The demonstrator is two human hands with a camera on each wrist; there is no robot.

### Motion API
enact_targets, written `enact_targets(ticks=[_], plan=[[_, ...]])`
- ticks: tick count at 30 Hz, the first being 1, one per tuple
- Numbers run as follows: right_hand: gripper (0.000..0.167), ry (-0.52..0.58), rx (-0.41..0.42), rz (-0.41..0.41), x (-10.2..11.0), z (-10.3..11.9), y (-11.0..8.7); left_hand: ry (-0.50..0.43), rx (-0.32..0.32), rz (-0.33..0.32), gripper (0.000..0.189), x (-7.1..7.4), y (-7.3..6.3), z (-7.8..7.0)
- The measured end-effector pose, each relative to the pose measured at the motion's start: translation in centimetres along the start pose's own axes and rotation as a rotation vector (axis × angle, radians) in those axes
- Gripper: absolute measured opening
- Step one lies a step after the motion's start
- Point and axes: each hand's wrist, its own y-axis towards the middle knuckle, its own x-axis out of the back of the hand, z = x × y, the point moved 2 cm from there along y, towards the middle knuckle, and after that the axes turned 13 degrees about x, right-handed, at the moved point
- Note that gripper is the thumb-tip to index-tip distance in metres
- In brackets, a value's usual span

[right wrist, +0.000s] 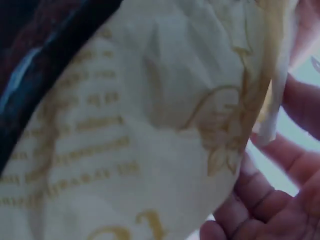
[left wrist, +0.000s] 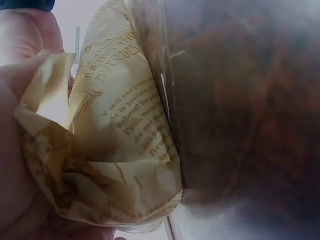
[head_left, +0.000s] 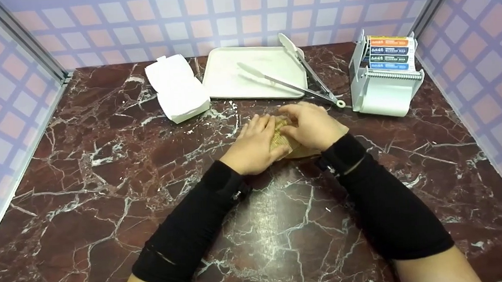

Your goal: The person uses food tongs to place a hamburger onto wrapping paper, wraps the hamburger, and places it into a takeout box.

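On the tabletop between both hands sits a bundle in printed tan wrapping paper (head_left: 281,137), its contents hidden. The left hand (head_left: 253,147) holds the bundle's left side, thumb lying over the near paper. At the right, the right hand (head_left: 314,125) grips the paper with bent fingers and thumb. In the left wrist view, the wrapping paper (left wrist: 135,100) has brown lettering and a crumpled, folded end against the palm. Up close in the right wrist view, the wrapping paper (right wrist: 165,115) shows a standing edge beside the right hand's curled fingers (right wrist: 260,195).
Behind the hands lies a cream tray (head_left: 227,85), with metal tongs (head_left: 287,88) spread across it and onto the tabletop. An opened white box (head_left: 183,93) is at the back left. A label dispenser (head_left: 386,80) with coloured rolls stands back right. Patterned walls (head_left: 228,15) enclose the table.
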Motion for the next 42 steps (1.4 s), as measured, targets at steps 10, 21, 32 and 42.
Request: enact_targets(ticks=[10, 21, 32, 42], plan=[[0.047, 0.093, -0.058, 0.043, -0.2, -0.4, 0.2, -0.154, -0.096, 0.179, 0.082, 1.1, 0.8, 2.3], [0.052, 0.157, -0.047, 0.149, 0.1, -1.9, 0.3, -0.13, -0.088, 0.168, 0.116, 1.2, 1.7, 2.8], [0.054, 0.17, -0.048, 0.173, 0.1, -2.9, 0.4, -0.092, -0.074, 0.151, 0.119, 1.2, 2.2, 2.5], [0.054, 0.181, -0.036, 0.179, 0.1, -2.9, 0.4, -0.055, -0.029, 0.117, 0.12, 1.2, 2.1, 2.0]])
